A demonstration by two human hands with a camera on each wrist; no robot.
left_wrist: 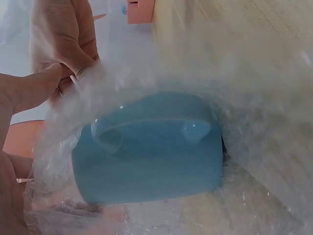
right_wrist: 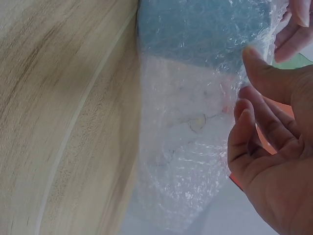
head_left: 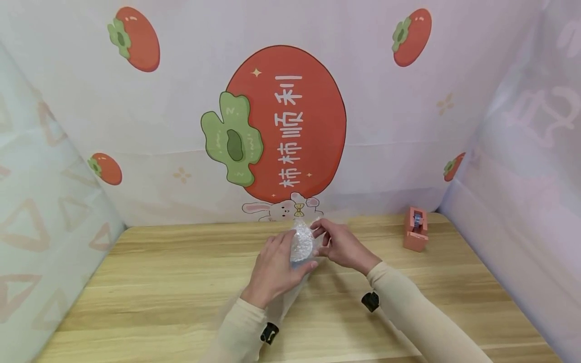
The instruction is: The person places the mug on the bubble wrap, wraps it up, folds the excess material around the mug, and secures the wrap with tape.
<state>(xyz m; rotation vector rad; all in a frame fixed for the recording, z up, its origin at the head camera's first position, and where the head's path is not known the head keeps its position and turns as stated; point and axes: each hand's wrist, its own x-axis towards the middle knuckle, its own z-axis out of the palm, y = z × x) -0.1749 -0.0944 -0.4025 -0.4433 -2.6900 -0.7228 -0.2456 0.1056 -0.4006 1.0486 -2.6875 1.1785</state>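
Observation:
A light blue mug [left_wrist: 146,171] with its handle facing the left wrist camera lies inside a loose sheet of clear bubble wrap [head_left: 302,242] near the table's back edge. My left hand [head_left: 271,269] curls round the wrap from the left, thumb along its near side. On the opposite side, my right hand [head_left: 342,245] pinches the wrap's upper edge between thumb and curled fingers. Through the layers in the right wrist view the blue of the mug [right_wrist: 195,29] shows, while the wrap [right_wrist: 181,161] hangs past it. The mug's far side is hidden.
A pink tape dispenser [head_left: 415,229] with a roll in it stands at the table's back right. The wood-grain table [head_left: 172,292] meets a printed cloth backdrop [head_left: 181,101] behind, with cloth sides left and right. Bubble wrap trails toward the front under my left forearm.

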